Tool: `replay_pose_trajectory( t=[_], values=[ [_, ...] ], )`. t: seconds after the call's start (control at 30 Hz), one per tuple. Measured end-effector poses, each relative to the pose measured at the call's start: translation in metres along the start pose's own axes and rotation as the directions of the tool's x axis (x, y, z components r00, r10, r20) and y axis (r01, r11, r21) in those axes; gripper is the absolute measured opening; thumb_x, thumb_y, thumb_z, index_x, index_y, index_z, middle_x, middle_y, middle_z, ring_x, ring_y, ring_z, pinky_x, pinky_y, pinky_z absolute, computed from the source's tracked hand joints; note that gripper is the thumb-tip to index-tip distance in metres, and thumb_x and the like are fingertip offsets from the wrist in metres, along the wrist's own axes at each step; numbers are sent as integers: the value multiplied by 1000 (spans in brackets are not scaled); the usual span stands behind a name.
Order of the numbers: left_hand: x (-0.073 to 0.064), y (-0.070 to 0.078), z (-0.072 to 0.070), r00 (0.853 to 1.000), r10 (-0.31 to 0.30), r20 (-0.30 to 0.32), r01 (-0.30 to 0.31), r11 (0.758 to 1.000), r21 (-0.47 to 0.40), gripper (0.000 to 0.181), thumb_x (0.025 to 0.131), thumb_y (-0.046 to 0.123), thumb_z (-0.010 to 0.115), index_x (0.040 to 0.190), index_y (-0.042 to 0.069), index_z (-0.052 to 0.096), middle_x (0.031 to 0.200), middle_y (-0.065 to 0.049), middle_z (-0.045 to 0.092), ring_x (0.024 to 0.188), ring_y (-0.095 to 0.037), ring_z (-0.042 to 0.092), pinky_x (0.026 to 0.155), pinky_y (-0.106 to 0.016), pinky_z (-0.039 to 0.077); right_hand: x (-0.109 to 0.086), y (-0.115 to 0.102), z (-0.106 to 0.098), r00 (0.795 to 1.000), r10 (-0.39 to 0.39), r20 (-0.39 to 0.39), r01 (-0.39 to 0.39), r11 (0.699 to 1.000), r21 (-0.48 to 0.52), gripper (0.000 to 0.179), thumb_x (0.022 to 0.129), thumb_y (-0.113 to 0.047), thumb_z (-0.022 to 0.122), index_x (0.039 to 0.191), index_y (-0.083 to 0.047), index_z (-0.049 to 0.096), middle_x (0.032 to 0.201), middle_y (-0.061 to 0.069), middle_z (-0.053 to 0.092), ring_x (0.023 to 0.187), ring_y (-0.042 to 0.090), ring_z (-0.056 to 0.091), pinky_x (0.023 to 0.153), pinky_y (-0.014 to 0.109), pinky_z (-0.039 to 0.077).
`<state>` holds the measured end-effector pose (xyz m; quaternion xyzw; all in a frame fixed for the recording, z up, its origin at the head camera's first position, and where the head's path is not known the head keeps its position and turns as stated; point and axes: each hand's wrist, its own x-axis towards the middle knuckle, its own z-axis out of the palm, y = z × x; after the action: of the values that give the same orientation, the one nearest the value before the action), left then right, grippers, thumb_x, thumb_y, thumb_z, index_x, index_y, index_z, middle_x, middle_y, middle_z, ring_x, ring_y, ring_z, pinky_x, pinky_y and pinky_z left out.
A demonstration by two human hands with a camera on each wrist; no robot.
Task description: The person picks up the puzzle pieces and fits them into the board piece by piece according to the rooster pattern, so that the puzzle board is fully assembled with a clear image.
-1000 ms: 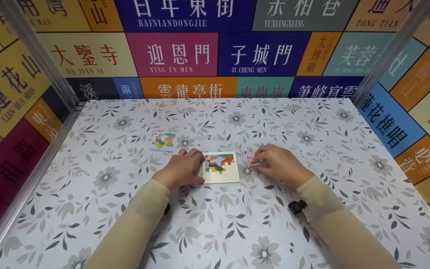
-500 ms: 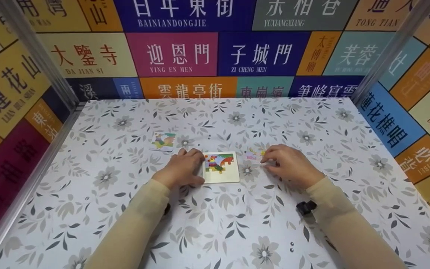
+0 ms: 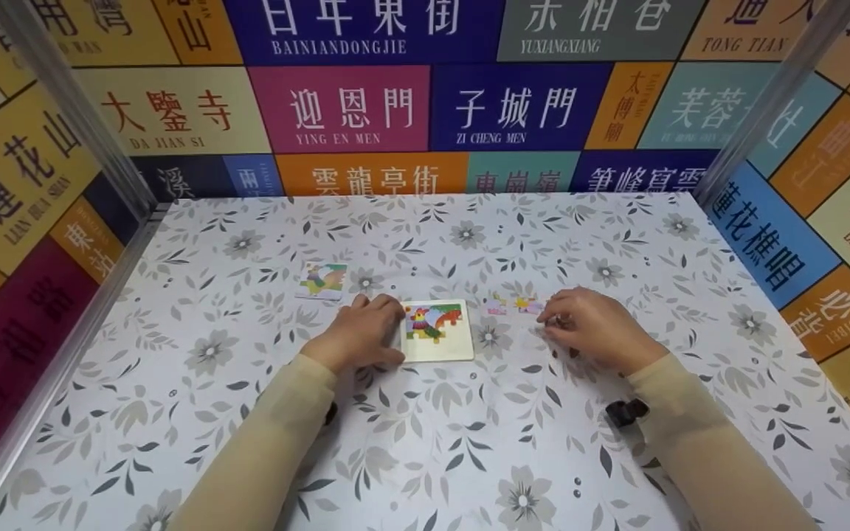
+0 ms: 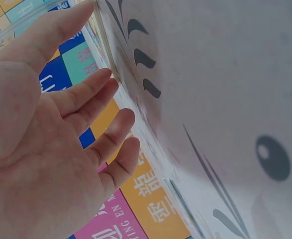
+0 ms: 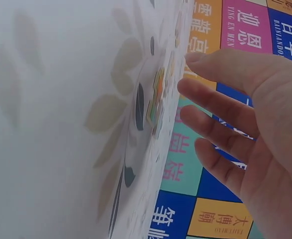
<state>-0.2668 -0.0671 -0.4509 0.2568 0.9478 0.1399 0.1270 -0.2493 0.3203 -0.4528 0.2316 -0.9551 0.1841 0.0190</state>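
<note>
In the head view a small puzzle board [image 3: 440, 352] lies at the table's middle, its upper part filled with a colourful bird picture and the lower part bare cream. My left hand [image 3: 357, 332] rests along the board's left side, thumb near the lower corner and fingertips near the upper one. To the right of the board lie a pinkish puzzle piece [image 3: 496, 304] and a yellow-and-pink puzzle piece [image 3: 524, 303]. My right hand [image 3: 593, 324] hovers just beyond them, fingers loosely bent. An orange-and-green puzzle piece [image 5: 156, 97] lies on the table below its fingertips in the right wrist view.
A small picture card [image 3: 322, 280] with a similar bird lies behind and left of the board. The tabletop [image 3: 425, 442] has a grey floral print. Walls [image 3: 351, 107] with coloured lettered panels close in the back and both sides.
My right hand has slid rightward, away from the board. The pinkish piece and the yellow-and-pink piece have come into view from under its fingers. My left hand and the board have stayed put.
</note>
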Motion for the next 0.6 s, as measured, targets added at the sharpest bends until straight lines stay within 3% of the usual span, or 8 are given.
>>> replay_pose_trajectory(
  t=[0.1,0.37,0.6],
  values=[
    [1,0,0,1000,4,-3,-4,1000,-4,68,85,40,83,141,12,56,150,-4,51,125,-35,47,104,-55,42,-4,3,-3,1000,13,6,-13,1000,6,11,89,-19,80,100,-17,82,106,-1,75,102,22,68,92,47,55],
    [0,1,-1,1000,3,-10,-4,1000,-21,68,84,37,84,140,11,57,149,-4,52,124,-35,46,105,-55,41,-12,12,-10,997,67,25,-68,998,16,12,89,-15,78,99,-20,82,104,-2,75,96,20,68,86,45,54],
    [0,1,0,1000,-4,-1,4,1000,-13,69,84,37,83,142,11,56,149,-4,52,125,-34,47,107,-55,41,-20,19,-15,992,111,55,-111,994,0,13,93,-22,77,104,-20,82,108,-2,75,94,19,66,84,45,53]
  ],
)
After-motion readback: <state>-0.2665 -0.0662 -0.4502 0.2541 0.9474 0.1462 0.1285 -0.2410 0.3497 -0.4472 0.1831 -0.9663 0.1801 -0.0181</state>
